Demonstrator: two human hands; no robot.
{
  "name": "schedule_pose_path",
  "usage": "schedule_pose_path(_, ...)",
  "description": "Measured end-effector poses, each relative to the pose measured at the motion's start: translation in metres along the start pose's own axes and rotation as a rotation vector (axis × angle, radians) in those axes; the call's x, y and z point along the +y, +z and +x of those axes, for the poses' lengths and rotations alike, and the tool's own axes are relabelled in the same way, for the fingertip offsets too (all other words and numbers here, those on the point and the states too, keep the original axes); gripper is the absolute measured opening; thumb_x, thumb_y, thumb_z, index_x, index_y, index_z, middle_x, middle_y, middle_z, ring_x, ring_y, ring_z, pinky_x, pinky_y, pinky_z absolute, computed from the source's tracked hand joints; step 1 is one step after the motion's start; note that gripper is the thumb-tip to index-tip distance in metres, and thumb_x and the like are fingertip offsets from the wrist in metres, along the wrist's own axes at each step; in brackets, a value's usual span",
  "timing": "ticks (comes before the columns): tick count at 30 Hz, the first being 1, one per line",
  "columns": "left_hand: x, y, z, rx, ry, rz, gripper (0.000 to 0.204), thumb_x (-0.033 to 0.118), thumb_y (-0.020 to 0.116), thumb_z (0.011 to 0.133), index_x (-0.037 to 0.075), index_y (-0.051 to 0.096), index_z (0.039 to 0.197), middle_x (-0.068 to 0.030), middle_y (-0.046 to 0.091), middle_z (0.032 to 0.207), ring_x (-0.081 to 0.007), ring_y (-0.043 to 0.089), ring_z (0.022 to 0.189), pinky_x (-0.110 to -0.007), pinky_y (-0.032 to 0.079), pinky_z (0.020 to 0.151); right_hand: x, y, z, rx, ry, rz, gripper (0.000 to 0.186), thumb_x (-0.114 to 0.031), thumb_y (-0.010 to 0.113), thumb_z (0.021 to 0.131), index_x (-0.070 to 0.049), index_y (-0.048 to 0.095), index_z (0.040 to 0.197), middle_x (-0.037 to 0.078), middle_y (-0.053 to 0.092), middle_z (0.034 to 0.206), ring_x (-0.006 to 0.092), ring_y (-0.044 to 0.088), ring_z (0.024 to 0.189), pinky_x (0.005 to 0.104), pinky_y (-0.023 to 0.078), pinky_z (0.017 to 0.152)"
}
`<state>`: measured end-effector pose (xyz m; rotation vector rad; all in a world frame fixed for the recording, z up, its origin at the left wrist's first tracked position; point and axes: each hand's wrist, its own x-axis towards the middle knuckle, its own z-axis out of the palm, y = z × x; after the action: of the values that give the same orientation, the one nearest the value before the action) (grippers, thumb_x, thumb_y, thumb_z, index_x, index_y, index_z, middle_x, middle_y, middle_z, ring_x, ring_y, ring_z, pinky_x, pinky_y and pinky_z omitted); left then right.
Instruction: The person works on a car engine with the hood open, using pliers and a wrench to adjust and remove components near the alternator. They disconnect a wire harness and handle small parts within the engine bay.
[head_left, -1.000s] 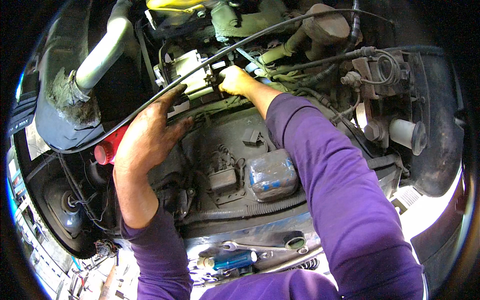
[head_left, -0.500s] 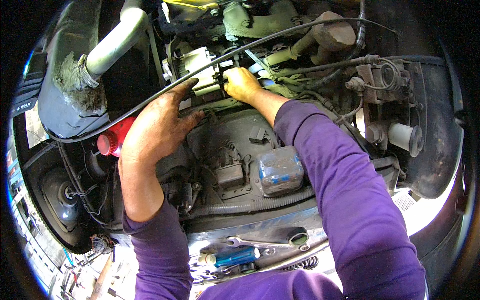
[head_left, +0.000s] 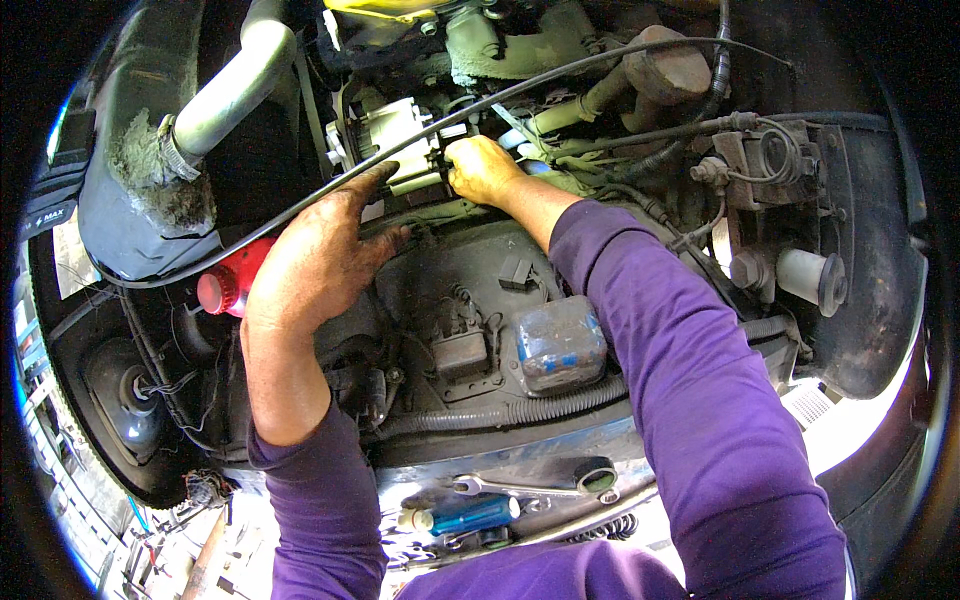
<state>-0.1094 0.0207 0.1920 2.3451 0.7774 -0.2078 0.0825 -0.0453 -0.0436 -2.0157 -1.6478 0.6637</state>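
I look down into a dirty engine bay. My left hand, greasy, lies palm down on the dark engine cover, its fingers spread toward a pale metal part and just under a long black cable. My right hand reaches deeper, with its fingers closed around a small dark fitting beside that pale part; what the fingers hold is hidden. Both forearms wear purple sleeves.
A red cap sits left of my left hand. A grey hose runs to a black air box at upper left. A clear plastic reservoir sits mid-bay. A spanner and a blue-handled screwdriver lie on the front ledge.
Both hands have stayed on the same spots in the engine bay. The view has shifted slightly, so that everything sits a little lower in the picture.
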Motion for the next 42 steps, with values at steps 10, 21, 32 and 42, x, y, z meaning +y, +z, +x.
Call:
schedule_pose_path(10,-0.009,0.003,0.001,0.006,0.067,0.021,0.06,0.013,0.074,0.087,-0.003,0.052,0.141,-0.0317,0.061,0.13,-0.0426,0.059,0.124,-0.045,0.047,0.106,0.002,0.006,0.003,-0.049,-0.07,-0.094,0.016,-0.012,0.062,0.077,-0.003,0.071,0.087,0.022,0.07,0.092,0.042,0.067,0.093,0.0509,0.054,0.084)
schedule_pose_path(21,-0.008,0.0,0.001,-0.037,-0.018,0.006,0.061,0.012,0.074,0.087,0.0,0.052,0.142,-0.0294,0.062,0.131,-0.0416,0.061,0.122,-0.044,0.048,0.105,-0.013,-0.021,0.01,-0.256,0.054,-0.162,0.02,-0.015,0.066,0.083,-0.003,0.071,0.098,0.022,0.071,0.104,0.0409,0.067,0.102,0.0482,0.054,0.091)
schedule_pose_path(32,-0.017,0.008,0.003,-0.046,-0.061,0.153,0.057,0.011,0.071,0.086,0.0,0.053,0.138,-0.0305,0.064,0.12,-0.0425,0.064,0.114,-0.048,0.052,0.098,-0.078,-0.199,-0.053,-0.182,0.165,-0.204,0.035,-0.011,0.056,0.086,0.002,0.069,0.115,0.028,0.07,0.111,0.0399,0.068,0.107,0.0464,0.053,0.097)
schedule_pose_path(42,-0.032,0.015,0.001,0.049,0.031,0.198,0.055,0.016,0.071,0.087,0.001,0.054,0.137,-0.0303,0.067,0.115,-0.0422,0.067,0.109,-0.048,0.054,0.094,-0.072,-0.194,-0.077,0.06,0.198,-0.317,0.026,-0.011,0.055,0.083,0.001,0.07,0.101,0.03,0.07,0.095,0.0448,0.069,0.095,0.0513,0.055,0.087)
